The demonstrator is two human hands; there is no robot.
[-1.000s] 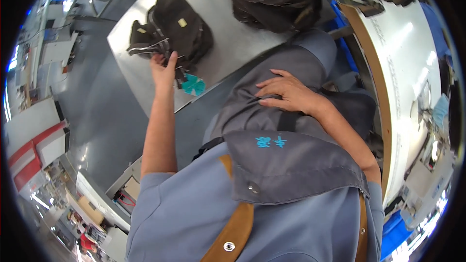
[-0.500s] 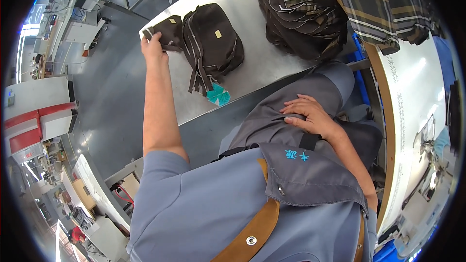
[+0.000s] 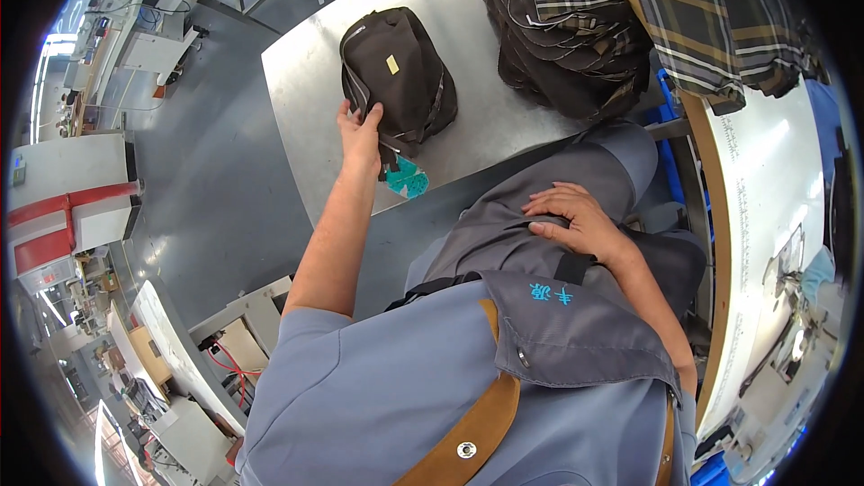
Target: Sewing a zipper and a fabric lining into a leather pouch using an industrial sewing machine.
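A dark brown fabric bag (image 3: 407, 72), backpack-shaped with a small yellow label, lies on the metal table. My left hand (image 3: 360, 133) is at its near left edge, fingers and thumb closed on the fabric by the zip. Straps hang from this near end, beside a turquoise patch (image 3: 407, 178) at the table's edge. On my lap rests my right hand (image 3: 576, 220), holding nothing, its fingers stretched over the grey apron (image 3: 486, 207).
The metal table (image 3: 310, 90) ends in a rounded edge at left. A heap of dark and plaid bag pieces (image 3: 567, 45) sits to the right. Plaid fabric (image 3: 684, 18) drapes over a white worktable with a wooden edge (image 3: 720, 261).
My left hand has moved right and nearer, from the far left of the bag to its near edge. The dark flap spread out at left now lies over the bag.
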